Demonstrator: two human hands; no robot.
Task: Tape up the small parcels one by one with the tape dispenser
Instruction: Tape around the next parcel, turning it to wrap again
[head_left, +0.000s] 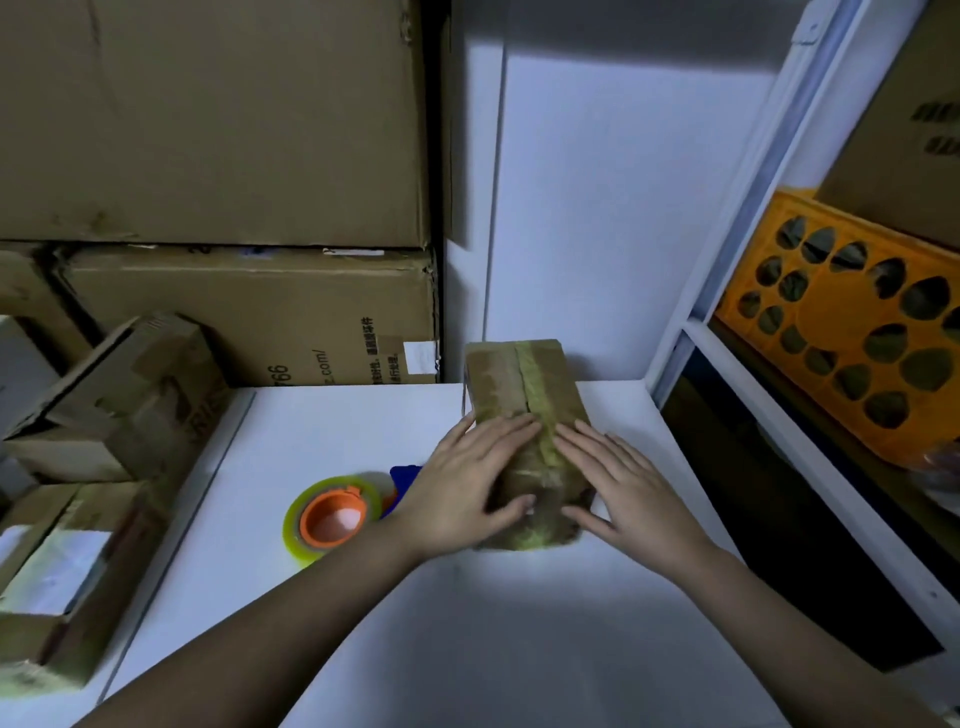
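Both hands flat on the taped parcel

Left hand (467, 483) and right hand (618, 483) pressed open-fingered on the parcel (524, 410) (light, stiff, probably); tape dispenser (332, 514) beside, ungripped.

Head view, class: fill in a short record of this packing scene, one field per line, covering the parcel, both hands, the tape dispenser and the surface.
parcel: brown box on the white table, tape strip along its top
left hand: flat on the parcel's left side
right hand: flat on its right side
tape dispenser: lying on the table, left of the parcel, unheld
other parcels: small boxes stacked at left
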